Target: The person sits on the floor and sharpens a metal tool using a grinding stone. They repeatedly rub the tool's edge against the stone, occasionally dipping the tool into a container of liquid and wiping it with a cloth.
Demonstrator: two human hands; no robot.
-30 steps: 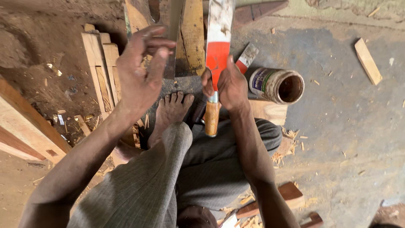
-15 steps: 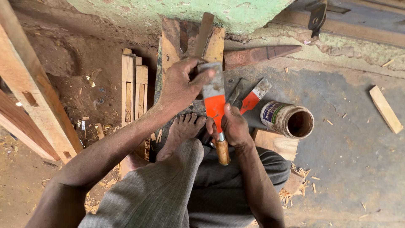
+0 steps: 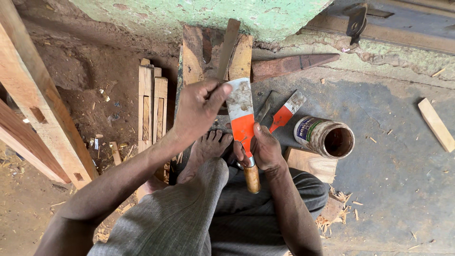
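My right hand (image 3: 262, 150) grips a wide putty knife (image 3: 242, 118) with an orange-and-bare metal blade and a wooden handle, blade pointing away from me. My left hand (image 3: 196, 110) reaches over from the left, its thumb pressed on the top left corner of the blade. My bare foot (image 3: 204, 150) rests on the ground just below that hand, with my grey trouser leg (image 3: 175, 213) in front. A second, narrower orange putty knife (image 3: 286, 112) lies on the ground to the right of the held one.
An open brown tin (image 3: 326, 137) lies on its side at right, beside a wooden block (image 3: 312, 163). Wooden planks (image 3: 213, 57) and mortised strips (image 3: 150, 109) lie ahead. Long timbers (image 3: 33, 99) run at left. A green wall (image 3: 199, 16) stands ahead. A small wood offcut (image 3: 436, 124) lies far right.
My left hand came down from the air and settled on the blade's top corner. The view tilted up, bringing the green wall into sight. The right hand kept its grip.
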